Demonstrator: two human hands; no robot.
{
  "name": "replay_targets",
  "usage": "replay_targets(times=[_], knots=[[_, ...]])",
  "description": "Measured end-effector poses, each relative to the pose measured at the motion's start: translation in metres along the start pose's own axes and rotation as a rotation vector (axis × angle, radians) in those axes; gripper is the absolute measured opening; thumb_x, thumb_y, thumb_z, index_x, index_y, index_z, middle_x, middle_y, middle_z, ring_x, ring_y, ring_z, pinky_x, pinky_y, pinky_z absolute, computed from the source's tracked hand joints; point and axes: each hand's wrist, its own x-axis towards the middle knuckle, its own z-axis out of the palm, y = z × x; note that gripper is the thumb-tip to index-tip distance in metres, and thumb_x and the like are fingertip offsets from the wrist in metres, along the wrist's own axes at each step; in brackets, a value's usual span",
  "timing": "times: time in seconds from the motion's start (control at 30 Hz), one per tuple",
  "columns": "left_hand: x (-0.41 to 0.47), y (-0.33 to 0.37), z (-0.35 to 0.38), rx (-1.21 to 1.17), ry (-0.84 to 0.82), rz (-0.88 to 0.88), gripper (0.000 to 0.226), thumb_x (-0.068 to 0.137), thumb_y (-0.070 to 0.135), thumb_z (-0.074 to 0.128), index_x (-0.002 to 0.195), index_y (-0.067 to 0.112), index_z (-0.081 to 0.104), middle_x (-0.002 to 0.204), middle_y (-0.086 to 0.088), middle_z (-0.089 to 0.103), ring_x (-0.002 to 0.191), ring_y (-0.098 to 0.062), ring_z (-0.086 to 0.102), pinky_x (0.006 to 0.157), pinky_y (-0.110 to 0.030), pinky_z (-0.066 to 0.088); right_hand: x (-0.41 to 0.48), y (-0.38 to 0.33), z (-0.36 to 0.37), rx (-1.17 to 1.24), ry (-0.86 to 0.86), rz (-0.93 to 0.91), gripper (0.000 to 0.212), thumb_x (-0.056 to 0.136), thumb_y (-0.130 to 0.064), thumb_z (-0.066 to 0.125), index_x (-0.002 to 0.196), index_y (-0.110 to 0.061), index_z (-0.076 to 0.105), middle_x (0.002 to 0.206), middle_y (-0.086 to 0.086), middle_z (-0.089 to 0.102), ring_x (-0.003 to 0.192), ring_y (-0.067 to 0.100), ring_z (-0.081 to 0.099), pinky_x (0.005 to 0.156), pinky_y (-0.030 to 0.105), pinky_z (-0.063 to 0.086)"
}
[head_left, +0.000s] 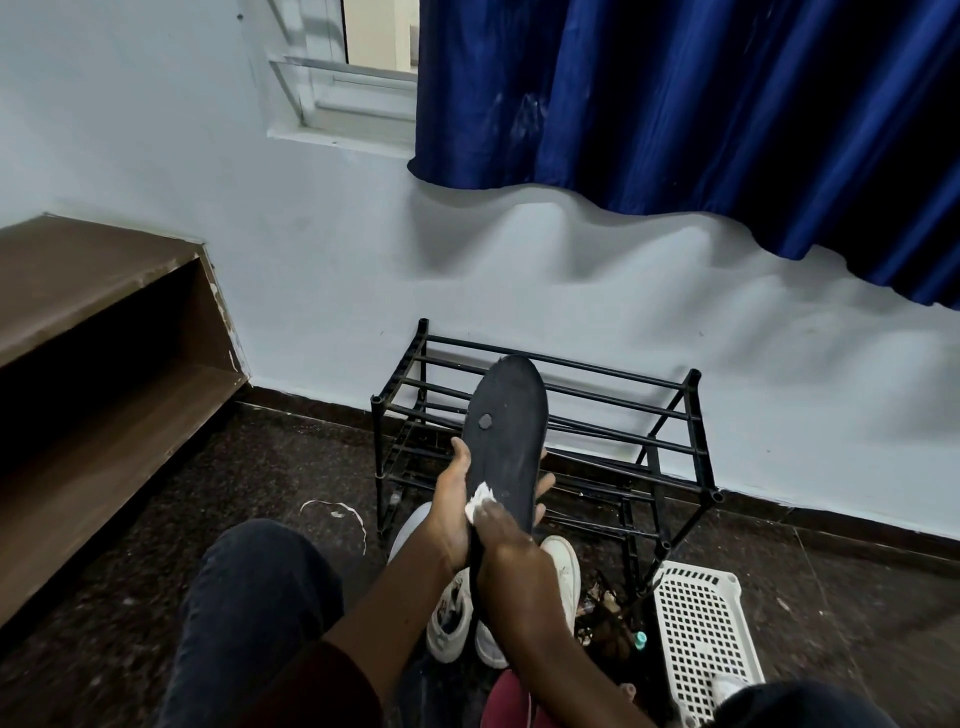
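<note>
Facing the black shoe rack (670, 410), we are holding the dark insole (511, 415) upright above the white shoes (563, 571), our left hand (452, 512) wrapping its fingers (545, 483) round the lower part. Our right hand (511, 566) is pinching a white wipe (479, 500) against the insole; we are judging that short firm strokes toward the toe, with the left hand bracing behind, are likely cleaning best

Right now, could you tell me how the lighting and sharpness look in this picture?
Head view: soft, even light, no glare; the blue curtain throws wavy shadows on the wall; the wooden shelf is dark inside; the black insole is sharp; the window frame leans, wide-angle.
</note>
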Motion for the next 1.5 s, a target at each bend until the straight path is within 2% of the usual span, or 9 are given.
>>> replay_targets(times=[0.3, 0.4, 0.57, 0.77, 0.87, 1.07, 1.3, 1.43, 1.5], knots=[[0.002, 0.000, -0.004, 0.093, -0.040, -0.022, 0.079, 0.084, 0.067, 0.038, 0.130, 0.005, 0.055, 0.131, -0.014, 0.056, 0.117, -0.037, 0.055, 0.092, -0.042, 0.047, 0.002, 0.007, -0.011, -0.262, 0.016, 0.026, 0.058, 0.038, -0.003, 0.087, 0.093, -0.003, 0.071, 0.098, 0.012, 0.070, 0.074, 0.019, 0.070, 0.044, 0.021, 0.051], [-0.004, -0.002, -0.001, 0.190, -0.028, -0.022, 0.060, 0.087, 0.053, 0.047, 0.120, 0.006, 0.064, 0.124, -0.020, 0.060, 0.117, -0.033, 0.057, 0.099, -0.041, 0.044, 0.039, 0.011, -0.030, -0.326, 0.121, 0.120, 0.044, 0.053, -0.002, 0.084, 0.095, 0.000, 0.070, 0.101, 0.014, 0.068, 0.070, 0.024, 0.070, 0.043, 0.025, 0.050], [-0.009, 0.004, 0.005, 0.165, -0.069, 0.064, 0.055, 0.084, 0.051, 0.045, 0.110, 0.010, 0.070, 0.111, -0.013, 0.068, 0.097, -0.024, 0.068, 0.081, -0.033, 0.055, 0.065, 0.017, -0.045, -0.331, 0.139, 0.146, 0.040, 0.095, -0.004, 0.036, 0.135, -0.004, 0.038, 0.144, 0.010, 0.036, 0.117, 0.029, 0.052, 0.083, 0.034, 0.048], [-0.001, 0.013, 0.003, 0.033, -0.070, 0.089, 0.077, 0.084, 0.065, 0.039, 0.128, 0.004, 0.056, 0.125, -0.022, 0.058, 0.109, -0.031, 0.061, 0.100, -0.044, 0.043, 0.020, 0.007, -0.004, -0.147, 0.214, 0.003, 0.032, 0.063, 0.003, 0.064, 0.094, -0.005, 0.069, 0.106, 0.010, 0.068, 0.064, 0.025, 0.069, 0.042, 0.026, 0.049], [0.000, 0.012, -0.008, -0.100, -0.082, 0.122, 0.078, 0.087, 0.065, 0.038, 0.135, 0.004, 0.047, 0.132, -0.018, 0.054, 0.113, -0.032, 0.060, 0.094, -0.047, 0.047, -0.020, -0.006, 0.021, -0.065, 0.154, -0.013, 0.047, 0.067, -0.005, 0.037, 0.100, -0.008, 0.071, 0.108, 0.007, 0.069, 0.075, 0.017, 0.071, 0.048, 0.020, 0.051], [-0.003, 0.004, -0.031, -0.026, -0.102, 0.065, 0.082, 0.084, 0.071, 0.032, 0.134, 0.009, 0.050, 0.134, -0.007, 0.055, 0.119, -0.032, 0.056, 0.095, -0.048, 0.046, -0.022, -0.002, 0.027, 0.068, 0.160, -0.026, 0.033, 0.068, -0.002, 0.061, 0.099, -0.009, 0.070, 0.105, 0.007, 0.070, 0.089, 0.018, 0.069, 0.064, 0.022, 0.053], [-0.004, -0.024, -0.049, 0.098, -0.032, 0.020, 0.084, 0.082, 0.067, 0.051, 0.146, 0.016, 0.034, 0.149, -0.014, 0.035, 0.139, -0.031, 0.031, 0.119, -0.045, 0.014, 0.050, 0.006, 0.007, 0.059, 0.194, 0.120, 0.030, 0.086, -0.007, 0.045, 0.106, -0.007, 0.067, 0.122, 0.009, 0.062, 0.107, 0.024, 0.061, 0.088, 0.030, 0.046], [-0.015, -0.020, -0.046, 0.039, 0.034, 0.010, 0.072, 0.089, 0.066, 0.036, 0.130, 0.010, 0.053, 0.123, -0.016, 0.061, 0.110, -0.030, 0.062, 0.098, -0.046, 0.047, 0.017, -0.002, 0.030, 0.033, 0.128, 0.065, 0.044, 0.088, -0.027, 0.027, 0.109, -0.010, 0.061, 0.118, 0.010, 0.062, 0.101, 0.028, 0.063, 0.079, 0.043, 0.051], [-0.017, -0.017, -0.054, -0.014, 0.057, -0.005, 0.080, 0.087, 0.072, 0.029, 0.123, 0.006, 0.057, 0.118, -0.018, 0.064, 0.103, -0.034, 0.065, 0.092, -0.053, 0.047, -0.024, -0.001, 0.046, 0.067, 0.095, 0.032, 0.027, 0.085, -0.014, 0.046, 0.108, -0.013, 0.061, 0.112, 0.007, 0.065, 0.092, 0.023, 0.067, 0.068, 0.031, 0.054]])
